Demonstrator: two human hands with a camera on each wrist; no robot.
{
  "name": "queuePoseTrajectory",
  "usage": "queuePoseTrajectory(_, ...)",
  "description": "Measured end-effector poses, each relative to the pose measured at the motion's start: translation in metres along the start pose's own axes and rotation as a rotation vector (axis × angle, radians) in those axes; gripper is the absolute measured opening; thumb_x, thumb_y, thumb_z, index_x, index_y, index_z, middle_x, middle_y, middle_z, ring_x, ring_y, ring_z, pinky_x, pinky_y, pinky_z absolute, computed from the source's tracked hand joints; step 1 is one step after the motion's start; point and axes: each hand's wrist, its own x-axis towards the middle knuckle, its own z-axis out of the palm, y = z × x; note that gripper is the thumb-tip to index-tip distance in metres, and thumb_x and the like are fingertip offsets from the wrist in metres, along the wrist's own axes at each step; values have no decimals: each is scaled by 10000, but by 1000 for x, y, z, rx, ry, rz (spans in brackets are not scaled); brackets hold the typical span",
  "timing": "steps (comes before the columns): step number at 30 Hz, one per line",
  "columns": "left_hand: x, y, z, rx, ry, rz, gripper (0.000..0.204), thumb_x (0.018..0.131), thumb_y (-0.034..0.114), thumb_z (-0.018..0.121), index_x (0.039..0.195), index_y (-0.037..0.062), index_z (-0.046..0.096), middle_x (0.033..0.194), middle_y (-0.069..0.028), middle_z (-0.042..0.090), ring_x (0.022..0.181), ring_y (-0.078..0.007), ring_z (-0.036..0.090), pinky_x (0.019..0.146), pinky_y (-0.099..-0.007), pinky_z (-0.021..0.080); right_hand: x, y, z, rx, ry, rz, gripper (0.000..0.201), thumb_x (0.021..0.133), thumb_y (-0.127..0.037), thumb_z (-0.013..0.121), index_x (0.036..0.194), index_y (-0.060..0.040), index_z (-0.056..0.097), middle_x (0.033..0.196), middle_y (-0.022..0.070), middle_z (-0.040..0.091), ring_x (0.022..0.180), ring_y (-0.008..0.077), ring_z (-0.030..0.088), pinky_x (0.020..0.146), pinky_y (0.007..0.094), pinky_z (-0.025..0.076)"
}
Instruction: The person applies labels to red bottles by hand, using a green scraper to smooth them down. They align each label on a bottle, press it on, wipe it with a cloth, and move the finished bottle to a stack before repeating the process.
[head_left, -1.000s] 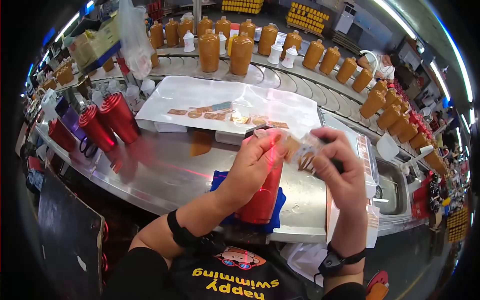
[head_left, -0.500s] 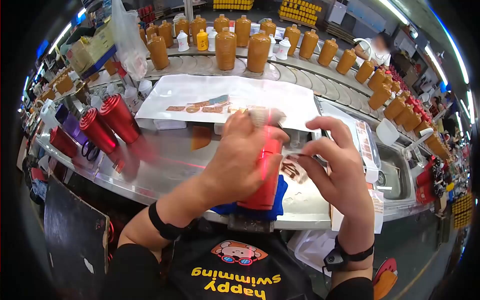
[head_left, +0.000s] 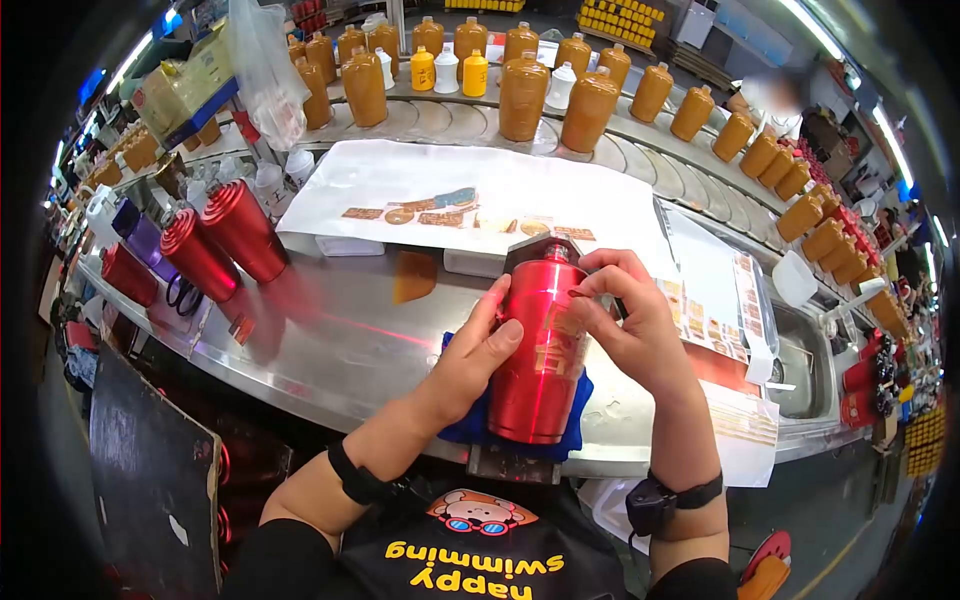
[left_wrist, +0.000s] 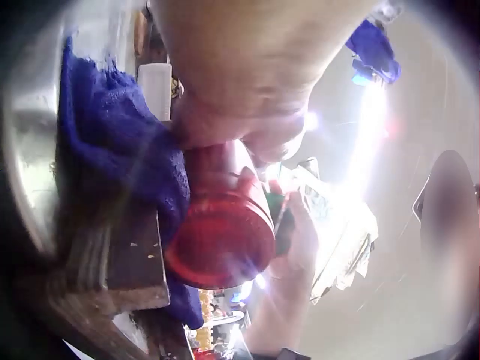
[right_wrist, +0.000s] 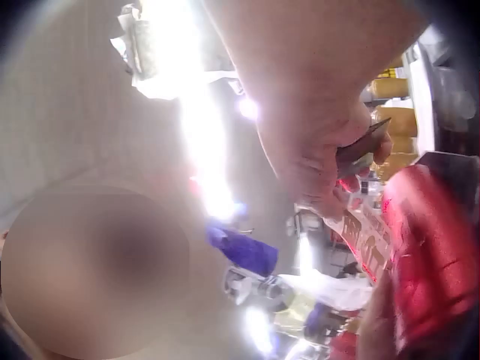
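Note:
A shiny red metal-look bottle (head_left: 530, 370) leans away from the person on a blue cloth (head_left: 577, 415), its narrow neck against a dark angled rest (head_left: 520, 250). My left hand (head_left: 465, 365) holds its left side, thumb on the front and fingers round behind. My right hand (head_left: 635, 320) is at the bottle's right shoulder, thumb and forefinger pinching the edge of a clear decal film. Gold characters on the decal film (right_wrist: 365, 244) show along the bottle's side. A dark flat piece (right_wrist: 364, 150) also sits in the right hand's fingers; its kind I cannot tell.
A white sheet with printed decals (head_left: 440, 215) lies behind the bottle. More decal sheets (head_left: 715, 310) lie at right, beside a sink (head_left: 800, 365). Several red bottles (head_left: 240, 235) stand at left. Brown bottles (head_left: 525, 100) line the conveyor (head_left: 450, 125) at the back.
The left hand has moved from the bottle's top to its left side. The right hand has brought the clear film leftward against the bottle. Bottles on the conveyor have shifted right.

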Motion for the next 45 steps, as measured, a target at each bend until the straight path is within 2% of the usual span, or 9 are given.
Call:
queuePoseTrajectory(3,2,-5,4,331,32,137,909,929,355,634,1504,-89,87,1490,-247,305,1387,-287,331,1140,-376,271,3,11,6,-31,28,19,105,867,-95,696,901,-25,626,1111,115,564,952,227,587,825,331,484)
queuePoseTrajectory(6,3,-6,10,555,52,185,940,894,341,665,1494,-103,94,1489,-281,283,1411,-328,281,1158,-403,227,5,13,7,-33,20,26,109,867,-97,698,904,-23,627,1089,121,586,945,246,599,820,340,491)
queuePoseTrajectory(12,5,-5,12,451,74,132,917,896,318,660,1498,-86,99,1470,-292,300,1405,-335,284,1160,-414,220,9,20,9,21,47,-1,106,871,-88,692,902,-17,620,1065,131,610,937,259,621,801,343,504)
queuePoseTrajectory(21,7,-2,14,486,68,154,935,901,359,663,1497,-80,91,1461,-277,326,1380,-328,333,1150,-413,243,12,24,10,49,40,23,119,877,-93,688,902,-1,616,1057,137,616,941,258,619,828,329,493)
queuePoseTrajectory(24,7,-7,11,531,71,155,918,913,357,648,1497,-81,91,1463,-278,325,1384,-326,330,1148,-414,250,12,24,10,44,45,16,124,875,-97,691,905,-3,617,1048,137,618,942,262,618,824,327,492)
queuePoseTrajectory(33,6,-7,9,420,60,152,838,961,313,586,1498,-103,95,1501,-274,264,1401,-320,301,1154,-385,236,13,22,10,54,46,11,129,870,-97,694,913,-2,617,1026,140,621,939,271,619,830,335,493)
queuePoseTrajectory(45,8,-7,7,389,32,166,805,987,301,563,1498,-100,88,1492,-248,280,1395,-279,310,1148,-373,247,15,24,11,49,48,8,125,869,-94,685,901,1,610,1011,144,624,923,273,621,819,336,494)
